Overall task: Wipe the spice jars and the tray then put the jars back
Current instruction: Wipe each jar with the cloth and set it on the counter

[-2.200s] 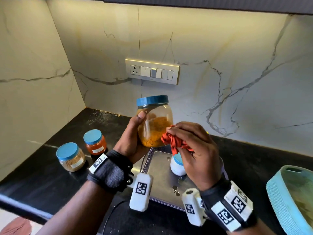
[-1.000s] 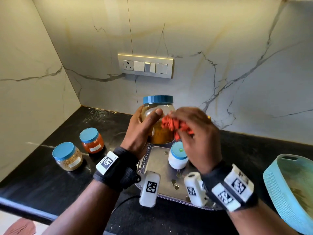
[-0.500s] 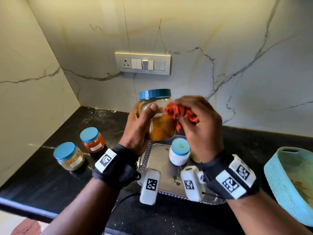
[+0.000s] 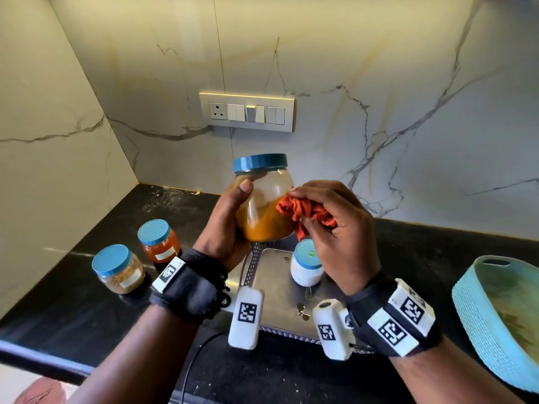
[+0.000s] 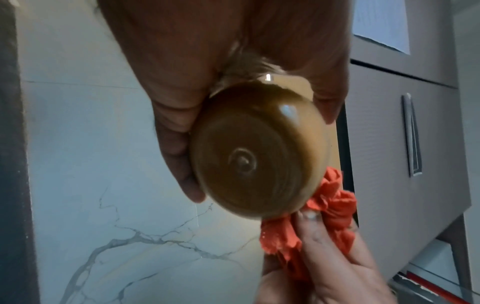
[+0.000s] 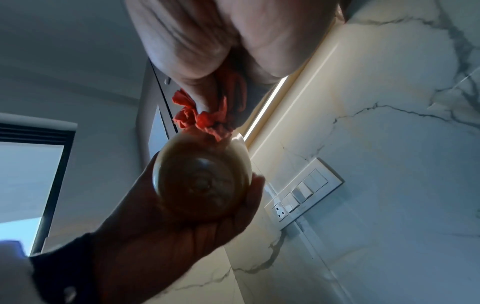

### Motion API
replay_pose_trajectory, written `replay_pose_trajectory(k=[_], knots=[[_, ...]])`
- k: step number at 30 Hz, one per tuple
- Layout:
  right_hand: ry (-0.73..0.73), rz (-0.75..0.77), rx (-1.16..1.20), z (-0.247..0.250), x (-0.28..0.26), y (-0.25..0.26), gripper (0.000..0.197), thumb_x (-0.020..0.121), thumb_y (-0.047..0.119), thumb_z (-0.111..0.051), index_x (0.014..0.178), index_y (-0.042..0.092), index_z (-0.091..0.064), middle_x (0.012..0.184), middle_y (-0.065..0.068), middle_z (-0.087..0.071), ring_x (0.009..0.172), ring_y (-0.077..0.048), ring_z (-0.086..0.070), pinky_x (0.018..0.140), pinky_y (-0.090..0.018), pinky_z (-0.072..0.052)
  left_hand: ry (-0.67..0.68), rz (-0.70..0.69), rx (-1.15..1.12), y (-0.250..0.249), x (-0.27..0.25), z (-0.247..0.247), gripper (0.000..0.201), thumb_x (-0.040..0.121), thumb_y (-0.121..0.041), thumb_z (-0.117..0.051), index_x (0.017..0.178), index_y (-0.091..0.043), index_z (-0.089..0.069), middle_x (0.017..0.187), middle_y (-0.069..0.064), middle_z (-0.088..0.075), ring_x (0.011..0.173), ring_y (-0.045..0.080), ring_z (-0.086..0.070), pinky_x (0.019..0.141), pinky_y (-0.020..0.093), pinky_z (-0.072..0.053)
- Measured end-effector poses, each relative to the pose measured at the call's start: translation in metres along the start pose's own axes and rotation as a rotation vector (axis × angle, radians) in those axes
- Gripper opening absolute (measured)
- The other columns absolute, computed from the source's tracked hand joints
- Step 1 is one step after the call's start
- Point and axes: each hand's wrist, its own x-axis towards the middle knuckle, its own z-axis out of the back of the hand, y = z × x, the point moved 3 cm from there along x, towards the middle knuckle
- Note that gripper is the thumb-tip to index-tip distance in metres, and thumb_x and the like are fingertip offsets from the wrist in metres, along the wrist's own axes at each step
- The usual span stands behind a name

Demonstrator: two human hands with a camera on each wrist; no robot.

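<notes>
Both forearms raised side by side above the black surface, wrists level. Below: silver tray carrying a white jar; orange-filled jar and tan-filled jar well left of it; teal basket far right. Left hand wrapped round the turmeric jar, held upright over the tray. Right hand bunched on a red cloth, pressed to the jar's side.
</notes>
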Motion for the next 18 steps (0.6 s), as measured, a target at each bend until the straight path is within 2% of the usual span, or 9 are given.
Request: replay_pose_trajectory(k=[3, 5, 6, 8, 10, 13, 16, 18], knots=[[0.028, 0.030, -0.092, -0.003, 0.003, 0.001, 0.040, 0.079, -0.009, -0.069, 0.115, 0.007, -0.073, 0.113, -0.007, -0.068, 0.110, -0.020, -0.064, 0.098, -0.034, -0.052, -0.062, -0.010, 0.047, 0.003, 0.000, 0.003, 0.062, 0.092, -0.045, -0.067, 0.142, -0.010, -0.054, 0.135, 0.027, -0.062, 0.114, 0.035, -0.066, 0.085, 0.048, -0.060], [0.080, 0.074, -0.135, -0.007, 0.002, 0.006, 0.040, 0.079, -0.006, -0.062, 0.115, 0.007, -0.074, 0.113, -0.007, -0.068, 0.108, -0.023, -0.064, 0.098, -0.034, -0.051, -0.095, 0.000, 0.093, 0.008, -0.001, 0.003, 0.056, 0.099, -0.043, -0.055, 0.143, -0.010, -0.052, 0.134, 0.029, -0.062, 0.114, 0.037, -0.066, 0.083, 0.050, -0.061], [0.097, 0.087, -0.148, -0.008, 0.003, 0.008, 0.040, 0.080, -0.003, -0.059, 0.115, 0.008, -0.074, 0.113, -0.007, -0.068, 0.108, -0.024, -0.064, 0.098, -0.034, -0.051, -0.103, -0.003, 0.114, 0.011, -0.001, 0.002, 0.061, 0.096, -0.048, -0.059, 0.143, -0.011, -0.051, 0.134, 0.028, -0.062, 0.115, 0.038, -0.067, 0.083, 0.052, -0.060], [0.109, 0.093, -0.172, -0.008, 0.007, 0.009, 0.038, 0.081, 0.001, -0.059, 0.116, 0.009, -0.074, 0.114, -0.007, -0.068, 0.108, -0.023, -0.064, 0.099, -0.030, -0.051, -0.140, -0.040, 0.155, 0.014, -0.001, 0.003, 0.081, 0.078, -0.058, -0.079, 0.140, -0.012, -0.053, 0.132, 0.024, -0.064, 0.117, 0.038, -0.068, 0.085, 0.056, -0.059], [0.096, 0.077, -0.187, -0.006, 0.013, 0.009, 0.036, 0.083, 0.003, -0.062, 0.117, 0.010, -0.074, 0.114, -0.006, -0.069, 0.109, -0.021, -0.064, 0.098, -0.028, -0.052, -0.173, -0.059, 0.181, 0.015, -0.001, 0.003, 0.095, 0.064, -0.061, -0.089, 0.138, -0.012, -0.054, 0.131, 0.021, -0.065, 0.117, 0.037, -0.068, 0.086, 0.056, -0.059], [0.033, 0.034, -0.195, -0.006, 0.024, 0.003, 0.032, 0.085, 0.004, -0.067, 0.116, 0.011, -0.074, 0.112, -0.005, -0.070, 0.107, -0.016, -0.064, 0.097, -0.024, -0.052, -0.171, -0.072, 0.197, 0.014, 0.000, 0.004, 0.091, 0.070, -0.054, -0.088, 0.140, -0.011, -0.052, 0.132, 0.020, -0.065, 0.118, 0.037, -0.068, 0.086, 0.056, -0.059], [-0.039, -0.045, -0.168, -0.005, 0.033, -0.003, 0.029, 0.086, 0.004, -0.070, 0.115, 0.010, -0.074, 0.112, -0.005, -0.071, 0.106, -0.016, -0.066, 0.096, -0.024, -0.053, -0.165, -0.073, 0.226, 0.014, 0.000, 0.005, 0.079, 0.076, -0.046, -0.079, 0.141, -0.011, -0.051, 0.131, 0.018, -0.066, 0.117, 0.035, -0.068, 0.084, 0.054, -0.060], [-0.012, -0.034, -0.179, -0.007, 0.026, 0.005, 0.030, 0.086, 0.003, -0.067, 0.115, 0.009, -0.074, 0.113, -0.005, -0.070, 0.107, -0.016, -0.065, 0.098, -0.020, -0.050, -0.166, -0.093, 0.191, 0.011, 0.000, 0.003, 0.080, 0.077, -0.044, -0.083, 0.141, -0.007, -0.051, 0.126, 0.018, -0.068, 0.111, 0.034, -0.071, 0.081, 0.051, -0.061]])
